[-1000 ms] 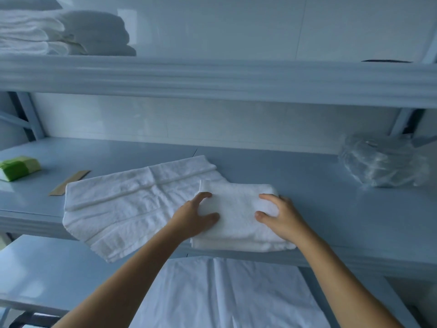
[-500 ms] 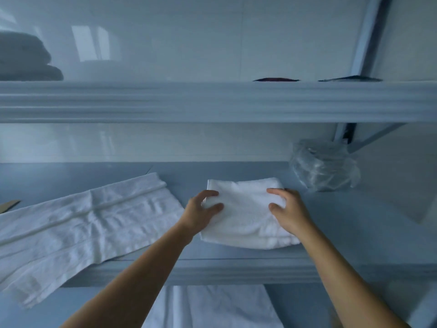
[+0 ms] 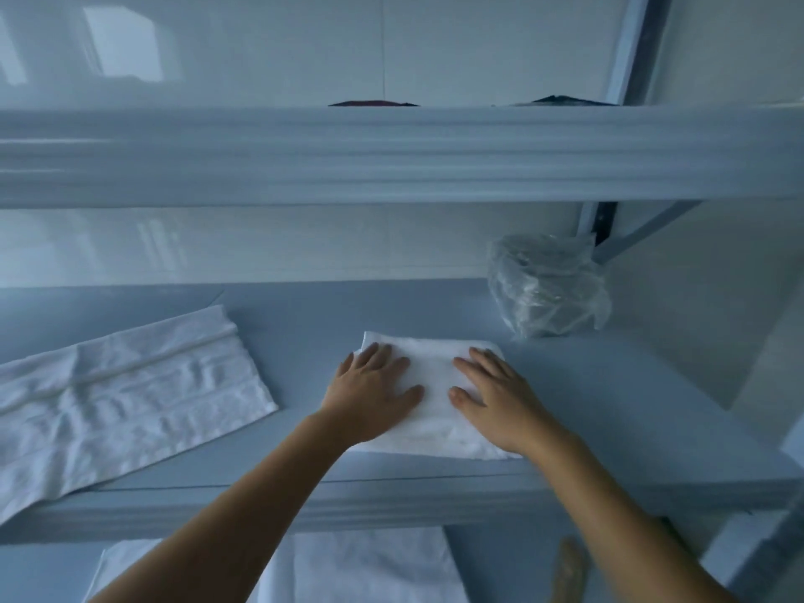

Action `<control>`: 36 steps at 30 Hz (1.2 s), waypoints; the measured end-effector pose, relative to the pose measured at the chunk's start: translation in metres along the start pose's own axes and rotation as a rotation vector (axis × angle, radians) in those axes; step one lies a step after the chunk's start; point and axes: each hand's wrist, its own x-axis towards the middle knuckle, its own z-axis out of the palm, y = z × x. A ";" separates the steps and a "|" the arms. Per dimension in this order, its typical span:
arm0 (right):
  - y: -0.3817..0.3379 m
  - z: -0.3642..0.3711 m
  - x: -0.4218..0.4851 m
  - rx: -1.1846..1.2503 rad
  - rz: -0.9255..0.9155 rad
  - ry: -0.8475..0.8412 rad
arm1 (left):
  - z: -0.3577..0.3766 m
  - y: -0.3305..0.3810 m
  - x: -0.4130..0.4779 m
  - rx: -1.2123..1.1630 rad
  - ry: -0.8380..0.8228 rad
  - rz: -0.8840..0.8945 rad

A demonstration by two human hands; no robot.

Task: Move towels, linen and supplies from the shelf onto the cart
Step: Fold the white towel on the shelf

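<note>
- While your left hand [image 3: 372,396] and right hand [image 3: 500,400] lie palm-down on the folded towel [image 3: 435,363], you are at the pick-up step. The towel sits on the middle shelf [image 3: 631,406], close to its front edge, and is not yet lifted.
- Each grip is spread, with the fingers straight and pressing the top of the cloth. Nothing is pinched or curled round.
- The next move, as I judge it, calls for fingers slid under the near fold from both sides. Lift level so the folds hold, then draw the towel toward you.
- The cart is out of view, so you will have to turn to find it.
- The towel's near side lies just at the shelf's front lip. The upper shelf [image 3: 391,158] hangs over the hands, so pull outward rather than up.
- Bare shelf lies on both sides of the towel.
- The plastic-wrapped bundle [image 3: 544,289] stands near the towel's far right corner, apart from it.
- The long towel [image 3: 130,385] lies to the left, its end hanging over the front edge.
- White linen [image 3: 370,563] lies on the level below, under your forearms.
</note>
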 end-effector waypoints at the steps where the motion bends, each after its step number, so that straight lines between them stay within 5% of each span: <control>1: 0.004 0.002 -0.001 0.027 -0.001 0.007 | 0.004 -0.003 -0.003 -0.039 -0.014 0.008; 12: -0.012 0.001 0.002 -0.122 0.018 -0.060 | 0.010 -0.021 -0.022 -0.169 -0.036 -0.006; 17: -0.067 0.000 0.010 0.001 -0.058 0.081 | -0.015 -0.048 -0.050 -0.190 0.137 -0.058; 28: -0.286 0.087 0.072 0.326 -0.322 -0.005 | -0.092 -0.256 -0.205 -0.134 0.349 -0.483; 36: -0.383 0.157 0.088 0.272 -0.390 -0.326 | -0.087 -0.376 -0.258 -0.021 0.168 -0.489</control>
